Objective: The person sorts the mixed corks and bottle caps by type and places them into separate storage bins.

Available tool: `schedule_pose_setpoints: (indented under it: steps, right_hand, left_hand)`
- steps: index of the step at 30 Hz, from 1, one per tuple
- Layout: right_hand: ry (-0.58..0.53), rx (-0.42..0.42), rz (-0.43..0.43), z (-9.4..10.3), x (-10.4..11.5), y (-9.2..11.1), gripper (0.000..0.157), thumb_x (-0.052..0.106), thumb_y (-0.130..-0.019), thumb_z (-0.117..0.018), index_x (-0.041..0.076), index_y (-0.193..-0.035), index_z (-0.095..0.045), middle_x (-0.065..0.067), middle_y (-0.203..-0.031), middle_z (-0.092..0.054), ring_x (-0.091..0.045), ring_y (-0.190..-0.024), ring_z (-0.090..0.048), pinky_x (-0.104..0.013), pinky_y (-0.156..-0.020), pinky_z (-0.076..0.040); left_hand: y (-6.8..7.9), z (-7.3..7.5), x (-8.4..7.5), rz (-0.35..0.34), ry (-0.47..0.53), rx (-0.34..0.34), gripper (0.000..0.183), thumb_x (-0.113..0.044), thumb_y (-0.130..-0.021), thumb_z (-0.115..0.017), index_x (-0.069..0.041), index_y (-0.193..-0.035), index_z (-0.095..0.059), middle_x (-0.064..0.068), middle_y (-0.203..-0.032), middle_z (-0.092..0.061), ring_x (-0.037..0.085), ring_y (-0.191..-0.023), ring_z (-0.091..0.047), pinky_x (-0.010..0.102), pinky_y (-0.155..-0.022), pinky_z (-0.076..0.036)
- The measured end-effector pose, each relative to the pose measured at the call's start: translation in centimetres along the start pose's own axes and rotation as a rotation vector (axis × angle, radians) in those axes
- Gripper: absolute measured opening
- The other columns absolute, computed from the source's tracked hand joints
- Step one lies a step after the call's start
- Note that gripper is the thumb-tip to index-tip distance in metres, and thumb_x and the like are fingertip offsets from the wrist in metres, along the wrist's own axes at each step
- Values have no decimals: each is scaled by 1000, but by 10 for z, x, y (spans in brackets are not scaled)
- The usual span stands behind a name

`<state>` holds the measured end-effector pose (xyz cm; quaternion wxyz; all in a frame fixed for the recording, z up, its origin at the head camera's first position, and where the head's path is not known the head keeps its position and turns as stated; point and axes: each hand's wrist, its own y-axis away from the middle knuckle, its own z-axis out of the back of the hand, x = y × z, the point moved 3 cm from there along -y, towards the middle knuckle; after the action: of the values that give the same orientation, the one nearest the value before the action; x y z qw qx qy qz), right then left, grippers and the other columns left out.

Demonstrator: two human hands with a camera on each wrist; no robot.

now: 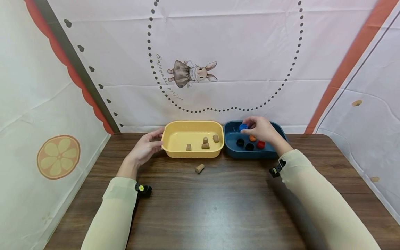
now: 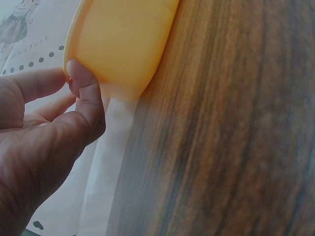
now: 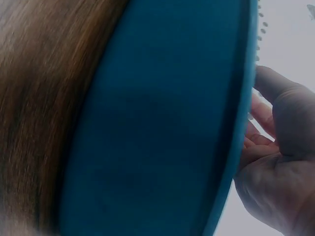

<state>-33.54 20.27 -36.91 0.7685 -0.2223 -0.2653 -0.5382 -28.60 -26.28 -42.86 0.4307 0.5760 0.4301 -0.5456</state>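
My left hand (image 1: 144,147) pinches the left end of a yellow tray (image 1: 193,154), thumb and fingers at its rim; the left wrist view shows the thumb (image 2: 83,81) against the tray wall. Several corks (image 1: 205,146) are inside this tray. Over the dark blue tray (image 1: 232,151) beside it, my right hand (image 1: 261,130) holds a blue bottle cap (image 1: 243,127) between thumb and fingers. Below that hand are two black caps (image 1: 240,142), a red cap (image 1: 260,144) and an orange cap (image 1: 252,138). In the right wrist view the tray wall (image 3: 157,118) hides the fingertips.
One loose cork (image 1: 199,168) lies on the brown wooden table (image 1: 206,208), in front of the yellow tray. Behind both trays hangs a pale printed cloth (image 1: 250,52) with a rabbit picture, meeting the table's back edge.
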Motion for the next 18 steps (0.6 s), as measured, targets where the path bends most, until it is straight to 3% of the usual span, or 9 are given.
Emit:
schedule_pose_setpoints:
  steps: [18]
  right_hand:
    - [45,7,-19,-4,-16,-10,43,21,-98,-79,-3,-132,-66,-23,-120,-66,-37,-107,-62,-52,-92,-54]
  left_hand:
    - [-2,1,2,3,-10,-7,68,10,-104,-54,-1,-167,-29,29,-147,-32,29,-112,-57,26,-86,-57]
